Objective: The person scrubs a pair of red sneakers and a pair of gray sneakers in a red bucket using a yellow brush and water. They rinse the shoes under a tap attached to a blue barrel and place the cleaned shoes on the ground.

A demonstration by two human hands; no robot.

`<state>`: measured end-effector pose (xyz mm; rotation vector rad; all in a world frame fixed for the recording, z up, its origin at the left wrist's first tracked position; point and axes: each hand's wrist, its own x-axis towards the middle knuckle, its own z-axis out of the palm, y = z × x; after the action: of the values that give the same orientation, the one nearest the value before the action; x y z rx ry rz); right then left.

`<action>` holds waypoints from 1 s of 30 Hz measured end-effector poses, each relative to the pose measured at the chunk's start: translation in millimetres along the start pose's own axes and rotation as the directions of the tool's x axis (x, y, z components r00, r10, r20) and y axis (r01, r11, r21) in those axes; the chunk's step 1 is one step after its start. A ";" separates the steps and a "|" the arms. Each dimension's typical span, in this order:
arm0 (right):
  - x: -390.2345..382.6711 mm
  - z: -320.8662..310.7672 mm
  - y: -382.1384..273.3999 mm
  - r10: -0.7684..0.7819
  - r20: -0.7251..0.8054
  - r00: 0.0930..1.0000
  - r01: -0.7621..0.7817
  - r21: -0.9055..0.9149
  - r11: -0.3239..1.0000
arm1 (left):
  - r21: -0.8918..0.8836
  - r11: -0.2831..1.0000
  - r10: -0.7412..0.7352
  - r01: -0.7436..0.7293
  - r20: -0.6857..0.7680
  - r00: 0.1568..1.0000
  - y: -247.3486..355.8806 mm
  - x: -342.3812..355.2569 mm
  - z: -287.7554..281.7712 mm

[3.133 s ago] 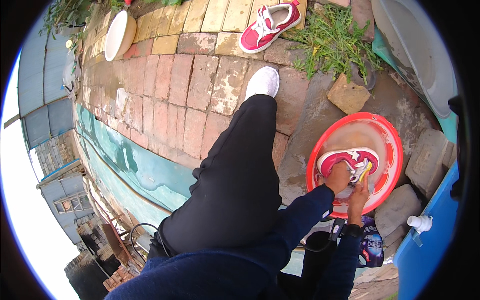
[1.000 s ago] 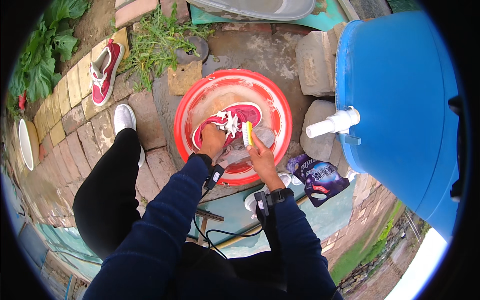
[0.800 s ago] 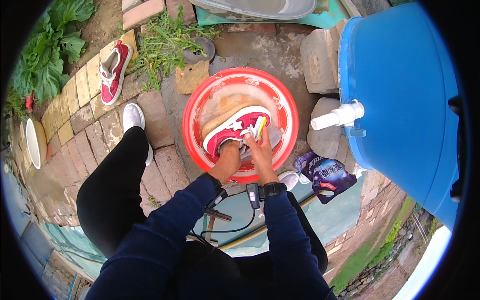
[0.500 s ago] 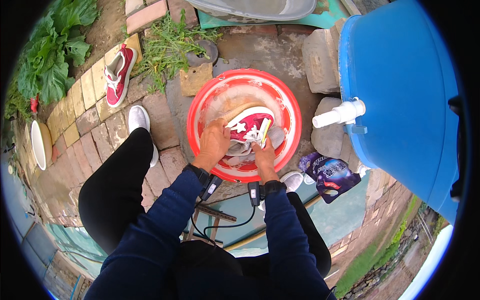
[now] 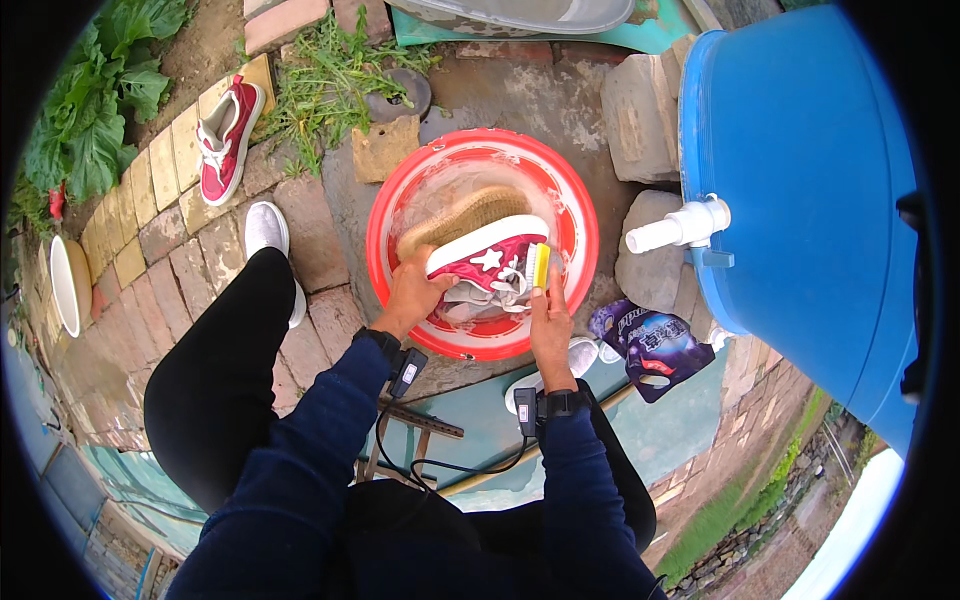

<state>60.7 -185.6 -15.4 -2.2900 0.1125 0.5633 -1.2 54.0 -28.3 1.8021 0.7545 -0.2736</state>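
A red-and-white sneaker with a star (image 5: 475, 270) lies on its side in the red enamel basin (image 5: 383, 240), its tan sole turned toward the far rim. My left hand (image 5: 410, 288) is closed on the shoe's left end. My right hand (image 5: 550, 310) grips a yellow brush (image 5: 540, 265), whose white bristles are against the shoe at the laces. Part of the inside of the basin, with cloudy wet patches, shows around the shoe.
Another red sneaker (image 5: 225, 145) stands on bricks at left, near an oval tub (image 5: 70, 285) and leafy plants. A blue barrel (image 5: 800, 170) with a white tap (image 5: 680, 228) is at right, beside stones and a purple pouch (image 5: 655, 350). My legs flank the basin's near side.
The view has swung round to centre the basin. My left hand has come from the shoe's opening to its left end, and the sole shows more. The brush stays in my right hand.
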 end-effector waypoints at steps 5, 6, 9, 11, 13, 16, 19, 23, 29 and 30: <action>21.9 2.3 -69.8 -0.311 0.008 0.950 0.292 -0.369 0.882 | 0.211 0.967 0.171 -0.145 -0.110 0.979 7.9 4.0 5.6; 19.1 7.6 -81.7 -0.283 0.054 0.958 0.277 -0.438 0.855 | 0.230 0.961 0.185 -0.155 -0.117 0.976 8.5 4.3 6.6; 6.8 16.9 -106.5 -0.211 0.303 0.929 0.348 -0.525 0.777 | 0.226 0.967 0.150 -0.117 -0.135 0.979 6.5 4.4 7.7; 9.4 11.9 -114.2 -0.111 0.545 0.831 0.430 -0.503 0.749 | 0.204 0.975 0.122 -0.093 -0.135 0.983 3.5 5.5 7.7; 19.7 1.9 -116.8 -0.122 0.367 0.922 0.344 -0.634 0.693 | 0.193 0.980 0.061 -0.040 -0.107 0.992 0.1 5.4 7.1; 25.0 -3.0 -116.2 -0.229 0.210 0.950 0.311 -0.610 0.729 | 0.187 0.978 0.107 -0.089 -0.089 0.990 -2.8 9.5 6.2; 9.5 7.2 -112.2 -0.195 0.442 0.876 0.440 -0.564 0.699 | 0.171 0.983 0.090 -0.072 -0.098 0.991 -4.3 9.8 6.0; 6.6 5.7 -99.1 -0.167 0.392 0.905 0.384 -0.579 0.719 | 0.168 0.979 0.133 -0.112 -0.116 0.984 -2.2 5.5 3.9; 30.1 -29.0 -58.8 -0.128 0.156 0.979 0.170 -0.295 0.940 | 0.367 0.902 0.315 -0.228 -0.199 0.928 11.9 -6.5 2.6; 26.5 -36.0 -52.1 -0.131 0.147 0.980 0.165 -0.252 0.954 | 0.391 0.879 0.367 -0.274 -0.187 0.911 14.3 -8.7 0.3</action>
<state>110.5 -171.7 29.8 -2.4832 -0.2086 0.6795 0.9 47.9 -12.8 2.3083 0.5882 0.0541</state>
